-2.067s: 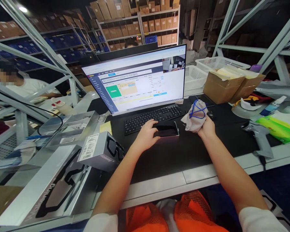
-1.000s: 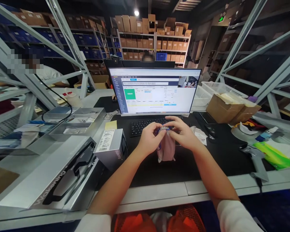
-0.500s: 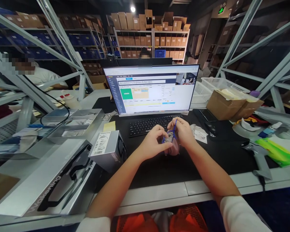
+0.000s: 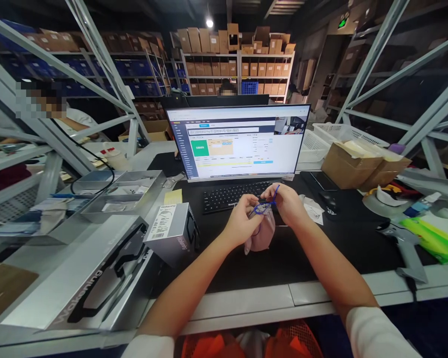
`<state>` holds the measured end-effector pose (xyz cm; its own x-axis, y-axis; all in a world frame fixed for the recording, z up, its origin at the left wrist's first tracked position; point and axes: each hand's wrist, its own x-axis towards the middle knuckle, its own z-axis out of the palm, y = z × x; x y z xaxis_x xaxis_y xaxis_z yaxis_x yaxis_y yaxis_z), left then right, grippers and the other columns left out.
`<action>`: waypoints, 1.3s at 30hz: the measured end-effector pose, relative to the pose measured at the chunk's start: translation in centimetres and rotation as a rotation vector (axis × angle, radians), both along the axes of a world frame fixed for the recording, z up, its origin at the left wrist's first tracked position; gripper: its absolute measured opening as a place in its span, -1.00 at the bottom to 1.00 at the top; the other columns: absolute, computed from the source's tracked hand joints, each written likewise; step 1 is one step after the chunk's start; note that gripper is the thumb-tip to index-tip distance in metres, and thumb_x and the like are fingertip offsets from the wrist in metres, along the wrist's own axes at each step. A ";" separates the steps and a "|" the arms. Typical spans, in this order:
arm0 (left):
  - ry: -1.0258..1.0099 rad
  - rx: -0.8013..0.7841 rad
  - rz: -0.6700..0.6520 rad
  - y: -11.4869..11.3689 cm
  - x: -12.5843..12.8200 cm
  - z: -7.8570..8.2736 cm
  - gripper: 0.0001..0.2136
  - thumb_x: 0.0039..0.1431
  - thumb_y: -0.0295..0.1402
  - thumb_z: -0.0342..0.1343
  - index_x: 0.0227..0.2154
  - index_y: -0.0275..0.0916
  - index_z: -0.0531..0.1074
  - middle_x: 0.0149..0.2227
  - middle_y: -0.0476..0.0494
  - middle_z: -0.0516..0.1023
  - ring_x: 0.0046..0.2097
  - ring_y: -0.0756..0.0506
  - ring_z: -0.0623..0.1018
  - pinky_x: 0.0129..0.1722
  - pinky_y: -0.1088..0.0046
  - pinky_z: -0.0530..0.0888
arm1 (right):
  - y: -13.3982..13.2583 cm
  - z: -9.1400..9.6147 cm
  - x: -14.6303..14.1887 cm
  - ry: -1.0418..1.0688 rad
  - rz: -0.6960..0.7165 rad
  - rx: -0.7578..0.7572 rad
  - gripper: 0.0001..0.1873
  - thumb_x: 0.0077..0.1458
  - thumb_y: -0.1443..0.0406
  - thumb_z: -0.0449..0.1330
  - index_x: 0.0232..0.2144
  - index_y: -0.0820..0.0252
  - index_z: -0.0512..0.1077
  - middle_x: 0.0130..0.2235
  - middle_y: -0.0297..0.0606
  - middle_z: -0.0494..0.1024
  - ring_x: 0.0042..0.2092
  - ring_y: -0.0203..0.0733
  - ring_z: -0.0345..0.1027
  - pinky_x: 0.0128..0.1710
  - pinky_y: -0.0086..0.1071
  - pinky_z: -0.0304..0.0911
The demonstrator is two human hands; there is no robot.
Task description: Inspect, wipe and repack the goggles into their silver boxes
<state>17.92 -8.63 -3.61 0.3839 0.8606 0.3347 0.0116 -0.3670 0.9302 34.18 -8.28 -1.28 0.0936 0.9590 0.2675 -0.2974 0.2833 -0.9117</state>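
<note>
A small greyish-pink drawstring pouch (image 4: 262, 237) hangs over the black desk mat, just in front of the keyboard (image 4: 227, 197). My left hand (image 4: 242, 220) is closed on the pouch's gathered neck, thumb towards me. Between the fingers of my right hand (image 4: 288, 206) a blue cord (image 4: 276, 193) is pinched. The cord loops over the pouch's top, from one hand to the other. What the pouch contains is hidden.
A lit monitor (image 4: 242, 144) stands behind the keyboard. To the left are a grey printed box (image 4: 171, 231), a longer box (image 4: 70, 273) and a compartment tray (image 4: 149, 191). On the right lie a mouse (image 4: 327, 200), a barcode scanner (image 4: 405, 248) and cardboard boxes (image 4: 349, 166).
The blue cord has come away from the pouch's neck into a wider loop between my hands. More of the pouch's body shows below my left hand. The view has shifted slightly.
</note>
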 end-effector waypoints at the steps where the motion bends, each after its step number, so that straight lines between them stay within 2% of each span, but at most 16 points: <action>1: -0.033 -0.045 -0.011 0.0 0.1 -0.1 -0.68 0.03 -0.51 0.17 -0.14 -0.20 0.27 -0.20 -0.06 0.48 -0.21 -0.02 0.54 -0.14 0.42 0.42 | -0.1 0.3 0.2 0.054 0.047 -0.016 -0.52 0.00 -0.05 0.33 -0.62 0.14 0.28 -0.50 -0.34 0.38 -0.39 -0.23 0.30 -0.31 -0.34 0.24; 5: -0.057 -0.062 -0.056 0.0 0.1 0.0 -0.72 -0.02 -0.53 0.16 -0.26 -0.20 0.24 -0.27 -0.04 0.51 -0.24 0.00 0.53 -0.17 0.45 0.41 | 0.5 1.0 2.3 0.090 0.171 -0.129 -0.37 0.05 -0.17 0.22 -0.68 0.11 0.11 -0.62 -0.40 0.16 -0.53 -0.27 0.13 -0.41 -0.30 0.24; 8: 0.024 0.040 -0.042 -0.1 -0.4 0.4 -0.80 0.04 -0.53 0.10 -0.25 -0.20 0.32 -0.28 -0.04 0.51 -0.26 -0.02 0.52 -0.18 0.42 0.42 | 1.6 0.7 4.8 -0.175 0.020 -0.170 -0.51 0.03 -0.08 0.24 -0.63 0.10 0.22 -0.58 -0.35 0.29 -0.47 -0.21 0.25 -0.35 -0.26 0.30; 10: 0.079 0.134 -0.001 -0.1 -1.0 0.8 -0.81 0.08 -0.53 0.05 -0.24 -0.20 0.40 -0.25 -0.06 0.52 -0.22 -0.04 0.52 -0.16 0.39 0.43 | 1.9 0.7 6.1 -0.414 -0.133 -0.172 -0.75 -0.05 0.11 0.30 -0.41 0.14 0.41 -0.42 -0.29 0.48 -0.31 -0.14 0.39 -0.19 -0.22 0.33; 11: 0.098 0.178 0.028 0.0 -1.2 1.1 -0.80 0.08 -0.54 0.04 -0.25 -0.20 0.43 -0.23 -0.08 0.52 -0.19 -0.06 0.52 -0.13 0.38 0.43 | 1.6 0.8 6.4 -0.507 -0.186 -0.157 -0.71 -0.08 0.21 0.30 -0.25 0.15 0.45 -0.30 -0.25 0.54 -0.21 -0.11 0.43 -0.11 -0.19 0.33; 13: 0.129 0.247 0.080 0.1 -1.7 1.6 -0.81 0.07 -0.55 0.04 -0.28 -0.20 0.45 -0.20 -0.09 0.52 -0.14 -0.08 0.52 -0.08 0.36 0.43 | 0.3 1.5 6.2 -0.638 -0.221 -0.048 -0.47 -0.06 0.31 0.26 0.02 0.12 0.40 -0.07 -0.18 0.55 0.00 -0.06 0.42 0.04 -0.14 0.29; 15: 0.151 0.276 0.092 0.2 -2.1 1.9 -0.81 0.06 -0.56 0.04 -0.29 -0.20 0.44 -0.22 -0.08 0.52 -0.14 -0.08 0.52 -0.08 0.36 0.43 | -1.5 2.3 4.9 -0.770 -0.134 0.141 -0.45 0.02 0.33 0.22 0.10 0.06 0.37 0.08 -0.18 0.50 0.13 -0.05 0.36 0.14 -0.12 0.23; 17: 0.151 0.274 0.069 0.2 -2.4 2.1 -0.81 0.06 -0.57 0.03 -0.30 -0.20 0.43 -0.22 -0.07 0.52 -0.16 -0.07 0.52 -0.10 0.37 0.44 | -3.3 3.0 3.2 -0.916 0.048 0.291 -0.57 0.08 0.32 0.24 0.04 0.03 0.44 0.08 -0.22 0.50 0.13 -0.06 0.36 0.15 -0.17 0.24; 19: 0.129 0.274 0.046 0.0 -2.5 2.2 -0.83 0.08 -0.55 0.05 -0.30 -0.20 0.42 -0.20 -0.08 0.52 -0.15 -0.07 0.53 -0.09 0.37 0.45 | -4.2 3.3 1.7 -0.981 0.147 0.364 -0.67 0.12 0.30 0.26 -0.03 0.03 0.47 0.03 -0.24 0.52 0.07 -0.08 0.40 0.11 -0.21 0.28; 21: 0.127 0.309 0.041 -0.1 -2.5 2.3 -0.87 0.10 -0.52 0.08 -0.29 -0.20 0.43 -0.16 -0.11 0.53 -0.10 -0.09 0.53 -0.03 0.34 0.45 | -4.4 3.2 0.9 -1.004 0.126 0.405 -0.75 0.15 0.32 0.24 -0.08 0.05 0.46 0.02 -0.23 0.50 0.05 -0.10 0.39 0.10 -0.22 0.28; 24: 0.225 0.434 0.032 -0.4 -2.6 2.8 -0.88 0.07 -0.53 0.09 -0.34 -0.20 0.43 -0.11 -0.15 0.52 -0.04 -0.13 0.51 0.01 0.29 0.43 | -3.8 2.9 1.3 -1.049 0.111 0.448 -0.89 0.10 0.42 0.20 -0.31 0.12 0.42 0.03 -0.20 0.46 0.05 -0.11 0.37 0.08 -0.23 0.26; 27: 0.424 0.583 0.010 -0.7 -3.1 3.5 -0.86 -0.05 -0.58 0.09 -0.44 -0.21 0.39 -0.14 -0.14 0.49 -0.06 -0.16 0.47 -0.01 0.24 0.41 | -3.3 3.0 2.5 -1.058 0.151 0.434 -0.80 -0.06 0.51 0.18 -0.52 0.15 0.27 -0.05 -0.22 0.49 -0.06 -0.14 0.39 -0.07 -0.29 0.28; 30: 0.545 0.638 -0.033 -0.8 -3.6 4.1 -0.90 -0.03 -0.54 0.11 -0.50 -0.21 0.38 -0.24 -0.12 0.49 -0.13 -0.16 0.45 -0.05 0.22 0.39 | -3.2 3.4 3.5 -1.014 0.194 0.390 -0.76 -0.08 0.51 0.16 -0.60 0.16 0.21 -0.14 -0.25 0.53 -0.16 -0.18 0.41 -0.18 -0.32 0.27; 33: 0.430 0.552 -0.075 -0.5 -4.0 4.2 -0.90 0.15 -0.42 0.12 -0.47 -0.22 0.45 -0.24 -0.14 0.47 -0.16 -0.13 0.47 -0.09 0.28 0.42 | -3.4 3.7 3.7 -0.920 0.222 0.391 -0.82 0.07 0.42 0.19 -0.54 0.16 0.35 -0.01 -0.21 0.52 -0.03 -0.11 0.42 -0.03 -0.24 0.28; 36: 0.289 0.470 -0.144 0.2 -4.5 4.0 -0.81 0.25 -0.25 0.12 -0.38 -0.21 0.54 -0.09 -0.19 0.45 -0.13 -0.11 0.49 -0.10 0.32 0.45 | -3.6 4.1 4.0 -0.867 0.340 0.384 -0.81 0.19 0.24 0.23 -0.47 0.14 0.45 0.16 -0.19 0.44 0.12 -0.02 0.36 0.11 -0.15 0.24; 39: 0.405 0.551 -0.055 0.8 -5.1 4.0 -0.75 0.22 -0.19 0.17 -0.50 -0.22 0.50 -0.17 -0.17 0.48 -0.20 -0.10 0.48 -0.16 0.34 0.43 | -3.9 4.5 4.8 -0.924 0.361 0.325 -0.66 0.23 0.15 0.20 -0.55 0.16 0.43 0.01 -0.18 0.54 -0.06 -0.07 0.44 -0.05 -0.23 0.29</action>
